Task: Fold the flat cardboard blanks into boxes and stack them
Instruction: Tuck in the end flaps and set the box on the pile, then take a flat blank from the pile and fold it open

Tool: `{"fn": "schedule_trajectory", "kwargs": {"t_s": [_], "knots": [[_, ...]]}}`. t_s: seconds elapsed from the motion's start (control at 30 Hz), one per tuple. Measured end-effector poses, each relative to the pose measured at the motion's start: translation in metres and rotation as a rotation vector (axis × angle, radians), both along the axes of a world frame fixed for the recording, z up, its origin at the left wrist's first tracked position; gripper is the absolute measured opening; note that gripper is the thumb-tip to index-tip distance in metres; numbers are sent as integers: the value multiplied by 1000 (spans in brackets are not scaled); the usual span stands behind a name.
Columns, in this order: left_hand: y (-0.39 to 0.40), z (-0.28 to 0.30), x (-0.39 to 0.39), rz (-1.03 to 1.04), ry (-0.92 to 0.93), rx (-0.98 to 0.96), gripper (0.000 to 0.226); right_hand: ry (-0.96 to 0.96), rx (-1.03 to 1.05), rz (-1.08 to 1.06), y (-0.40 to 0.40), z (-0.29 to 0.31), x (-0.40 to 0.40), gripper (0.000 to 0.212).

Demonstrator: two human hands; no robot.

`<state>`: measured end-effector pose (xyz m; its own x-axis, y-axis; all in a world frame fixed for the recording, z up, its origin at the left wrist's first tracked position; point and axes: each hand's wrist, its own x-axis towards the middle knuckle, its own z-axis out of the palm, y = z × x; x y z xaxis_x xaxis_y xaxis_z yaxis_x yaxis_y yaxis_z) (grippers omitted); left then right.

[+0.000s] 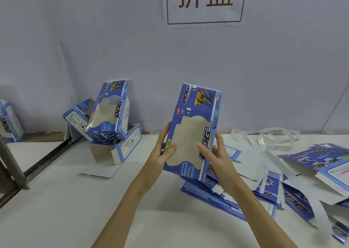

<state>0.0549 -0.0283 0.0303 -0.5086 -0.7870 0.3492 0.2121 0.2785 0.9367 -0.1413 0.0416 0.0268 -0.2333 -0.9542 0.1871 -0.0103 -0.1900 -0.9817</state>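
Above the desk [56, 200]: one blue box [192, 132], held upright, off the surface.
Left hand [165, 153]: grasping the box's left edge.
Right hand [213, 151]: grasping its right side.
Flat blanks [264, 189]: heaped at right.
Folded boxes [111, 115]: piled at left, against the wall.

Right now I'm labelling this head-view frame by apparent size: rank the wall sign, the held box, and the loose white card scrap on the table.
1. wall sign, cut off by the top edge
2. held box, between left hand and right hand; it is nearer the camera, so true size is unsure
3. white card scrap
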Motion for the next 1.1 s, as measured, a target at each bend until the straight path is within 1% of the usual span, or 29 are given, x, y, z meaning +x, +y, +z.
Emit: {"fn": "schedule_trajectory", "kwargs": {"t_s": [0.1,0.2,0.27,0.37,0.43,0.47,0.5,0.53,0.57,0.63,0.7,0.73,0.8,0.87,0.93,1.03,1.1], "knots": [[-6,-4,6,-15,-53,36,57,123,83,-24,-3,-2,0,105],[-9,-8,8,66,-125,17,61,138,114,-52,-4,-7,2,103],[-12,-10,8,150,-106,29,59,115,152,21,-2,-6,2,100],[-18,-13,9,209,-52,83,44,69,208,165,1,-7,7,96],[-22,-16,12,206,44,183,33,53,168,145,1,-9,15,93],[-24,-17,14,218,126,266,37,25,128,111,1,-10,20,90],[-27,-20,17,244,202,363,47,-13,85,81,0,-11,25,84],[-29,-22,21,276,259,446,56,-52,47,63,-2,-10,33,79],[-31,-24,24,313,285,500,60,-79,17,60,-4,-6,41,75],[-34,-33,30,405,304,570,55,-73,-27,71,-11,6,62,68],[-36,-38,37,456,395,663,51,-4,-73,82,-28,24,84,61],[-37,-39,42,457,460,713,52,17,-92,89,-40,33,96,58],[-39,-38,48,423,552,784,59,-20,-85,103,-68,51,120,55],[-39,-35,46,438,528,823,65,-69,-47,172,-96,67,150,56],[-36,-33,40,476,440,849,62,-76,0,272,-116,77,179,60],[-35,-30,38,448,383,840,50,-10,47,314,-130,80,209,64],[-35,-28,40,416,365,784,37,2,30,318,-130,72,216,54]]}}
